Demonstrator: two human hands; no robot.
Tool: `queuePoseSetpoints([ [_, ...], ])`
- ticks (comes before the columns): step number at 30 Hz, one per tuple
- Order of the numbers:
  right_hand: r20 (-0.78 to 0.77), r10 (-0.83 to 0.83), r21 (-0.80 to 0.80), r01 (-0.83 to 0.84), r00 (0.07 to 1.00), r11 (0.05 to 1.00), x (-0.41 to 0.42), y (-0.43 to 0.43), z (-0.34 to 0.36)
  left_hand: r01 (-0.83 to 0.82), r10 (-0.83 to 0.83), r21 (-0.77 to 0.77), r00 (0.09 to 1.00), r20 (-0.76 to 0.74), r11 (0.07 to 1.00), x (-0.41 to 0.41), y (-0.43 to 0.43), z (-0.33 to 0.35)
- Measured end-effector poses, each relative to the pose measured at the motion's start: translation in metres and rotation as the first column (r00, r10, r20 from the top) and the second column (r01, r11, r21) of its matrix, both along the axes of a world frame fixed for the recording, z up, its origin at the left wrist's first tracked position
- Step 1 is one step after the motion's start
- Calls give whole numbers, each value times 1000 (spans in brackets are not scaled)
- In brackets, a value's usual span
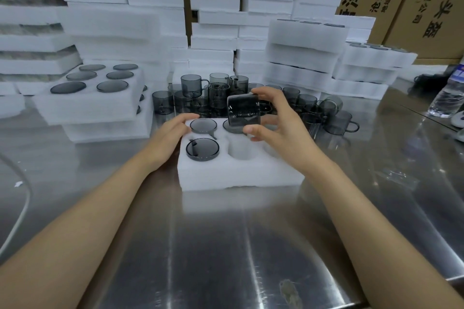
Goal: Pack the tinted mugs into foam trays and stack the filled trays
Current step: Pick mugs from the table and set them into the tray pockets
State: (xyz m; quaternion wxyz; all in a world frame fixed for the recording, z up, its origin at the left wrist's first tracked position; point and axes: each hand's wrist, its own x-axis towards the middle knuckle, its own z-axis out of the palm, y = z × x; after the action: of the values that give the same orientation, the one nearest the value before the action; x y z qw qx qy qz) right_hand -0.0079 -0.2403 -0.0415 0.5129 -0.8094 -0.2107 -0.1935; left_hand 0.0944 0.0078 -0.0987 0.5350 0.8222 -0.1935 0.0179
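A white foam tray [238, 173] lies in front of me on the steel table. Two grey tinted mugs [202, 149] sit upside down in its left pockets, and a third shows in the far middle pocket. The near middle pocket [242, 149] is hollow. My right hand [278, 125] grips another tinted mug [243, 113], tilted, just above the tray's middle. My left hand [170, 137] rests on the tray's left edge with its fingers laid flat. Behind the tray stands a cluster of loose tinted mugs [218, 93].
A filled tray [88, 105] tops a short stack at left. More filled trays [303, 52] are stacked at right, with tall piles of foam behind. Cardboard boxes [421, 5] stand at the far right. A water bottle [447, 98] sits at the right edge.
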Motion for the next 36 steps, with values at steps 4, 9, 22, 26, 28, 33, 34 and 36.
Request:
queuePoseSetpoints([
  [4, -57, 58, 92, -53, 997, 994, 2, 0, -1, 2, -2, -1, 1000, -4, 1000, 0, 0, -1],
  [9, 13, 50, 134, -52, 999, 990, 1, 2, 1, 4, -4, -20, 1000, -9, 1000, 0, -1, 0],
  [22, -27, -2, -275, -6, 1000, 961, -7, 5, 3, 2, -2, -8, 1000, -16, 1000, -4, -2, 3],
  [26, -39, 42, -348, -53, 998, 936, -9, 7, 1, 1, -1, 0, 1000, -8, 1000, -4, -1, 2],
  [28, -39, 45, -392, -57, 998, 918, -7, 6, 0, 3, -3, 0, 1000, -15, 1000, -4, -1, 3],
  [33, 27, 29, -581, -7, 999, 814, -4, 6, -3, 13, -14, -11, 1000, -14, 1000, -5, -1, 2],
  [34, 13, 20, -632, -7, 1000, 775, -3, 8, -5, 13, -13, -10, 1000, -11, 1000, -5, -2, 2],
  [36, -25, -19, -759, -7, 999, 652, -2, 11, -9, 13, -13, -14, 1000, -10, 1000, -5, -2, 2],
])
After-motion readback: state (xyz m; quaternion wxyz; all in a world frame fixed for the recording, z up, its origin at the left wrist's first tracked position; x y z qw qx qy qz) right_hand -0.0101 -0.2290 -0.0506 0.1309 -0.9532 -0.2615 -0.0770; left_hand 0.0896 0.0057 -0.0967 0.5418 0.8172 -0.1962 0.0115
